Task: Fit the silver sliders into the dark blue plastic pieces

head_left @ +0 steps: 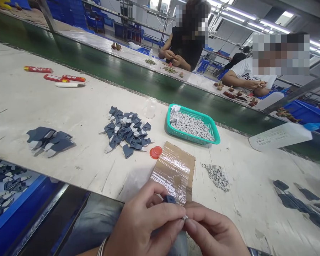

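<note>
My left hand point(146, 222) is closed around a dark blue-grey plastic piece point(171, 199), whose end shows above the fingers. At the meeting fingertips, a tiny grey-white part point(185, 217) is pinched by my right hand point(213, 229). Most of the dark piece is hidden by my fingers. Just beyond the hands lies a cardboard piece point(173, 170) covered with shiny clear tape. A small pile of grey-white parts point(217, 176) is to its right. Further off, a green basket point(216, 137) holds many more such parts. Left of the cardboard is a heap of dark pieces with white parts point(126, 129).
Red lids point(156, 152) touch the cardboard's left side. A white bottle point(281, 137) leans at right, near more dark pieces point(296, 202). A blue bin point(29, 195) stands lower left. Red-yellow tubes point(38, 69) and a white-handled knife point(66, 85) lie far left. Two co-workers sit beyond the green belt point(138, 83).
</note>
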`<state>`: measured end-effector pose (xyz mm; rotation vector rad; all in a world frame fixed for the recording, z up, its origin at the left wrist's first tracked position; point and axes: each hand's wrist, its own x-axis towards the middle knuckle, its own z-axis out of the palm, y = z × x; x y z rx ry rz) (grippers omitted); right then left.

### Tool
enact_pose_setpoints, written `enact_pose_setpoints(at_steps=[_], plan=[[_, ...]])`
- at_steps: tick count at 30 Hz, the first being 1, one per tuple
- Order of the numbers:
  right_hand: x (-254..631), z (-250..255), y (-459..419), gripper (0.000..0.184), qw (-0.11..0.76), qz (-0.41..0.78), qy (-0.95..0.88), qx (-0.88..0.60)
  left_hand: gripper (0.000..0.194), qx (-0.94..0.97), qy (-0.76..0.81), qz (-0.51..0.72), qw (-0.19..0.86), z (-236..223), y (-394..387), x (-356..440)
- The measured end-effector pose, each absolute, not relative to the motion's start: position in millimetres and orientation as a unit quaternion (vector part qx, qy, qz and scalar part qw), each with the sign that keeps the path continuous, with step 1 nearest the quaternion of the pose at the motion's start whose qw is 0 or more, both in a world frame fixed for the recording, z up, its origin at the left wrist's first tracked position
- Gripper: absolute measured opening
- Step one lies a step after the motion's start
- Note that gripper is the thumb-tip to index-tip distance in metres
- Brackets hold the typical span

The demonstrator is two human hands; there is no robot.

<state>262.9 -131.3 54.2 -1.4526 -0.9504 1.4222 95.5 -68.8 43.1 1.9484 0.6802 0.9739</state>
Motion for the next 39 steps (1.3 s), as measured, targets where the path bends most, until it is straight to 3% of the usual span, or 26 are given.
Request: enact_pose_setpoints(at_steps=[9,15,20,32,39], plan=[[263,51,-126,0.008,0.426,0.429,-0.507,-0.614,0.03,0.762,0.274,0.377,0.45,39,-66,88],[280,47,-108,0.009,0.309,0.066,-0.72,-0.618,0.053,0.658,0.372,0.3,0.582,28,-66,78],[293,38,-89,0.011,0.204,-0.059,-0.803,-0.557,0.032,0.566,0.406,0.271,0.664,22,-66,71],[288,48,-79,0.03,0.037,-0.123,-0.874,-0.469,0.042,0.531,0.418,0.264,0.689,21,-65,68],[291,61,-89,0.01,0.198,-0.014,-0.793,-0.576,0.031,0.546,0.413,0.26,0.681,28,-63,70]])
